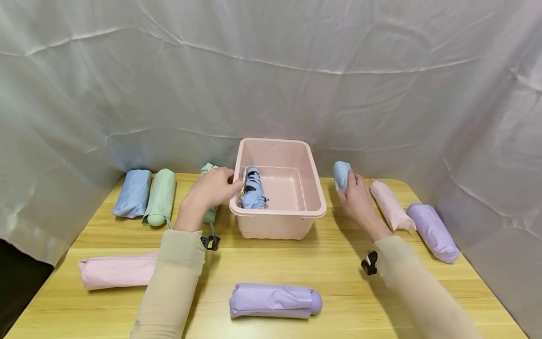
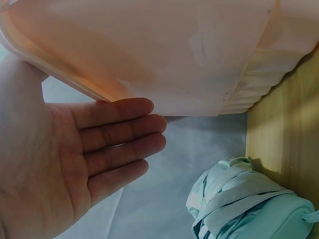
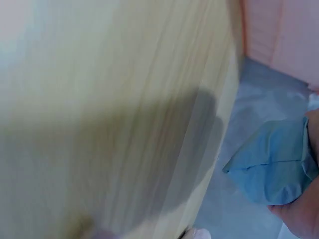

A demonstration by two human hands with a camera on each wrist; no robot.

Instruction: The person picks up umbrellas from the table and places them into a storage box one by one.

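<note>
— What stands behind the desk (image 1: pixel 347 263)?
— A creased white cloth backdrop (image 1: pixel 271 80), hung around its back and both sides.
— And the desk?
— Pale wood grain, evenly lit; a dark gap (image 1: pixel 17 282) lies left of it.

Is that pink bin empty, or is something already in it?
Not empty. The pink bin holds one folded blue umbrella lying against its left wall; the remaining floor is bare.

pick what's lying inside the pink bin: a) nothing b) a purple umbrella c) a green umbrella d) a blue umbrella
d, since the head view shows a folded blue umbrella lying against the left wall of the pink bin, while the purple umbrella and the green umbrella lie out on the table.
</note>
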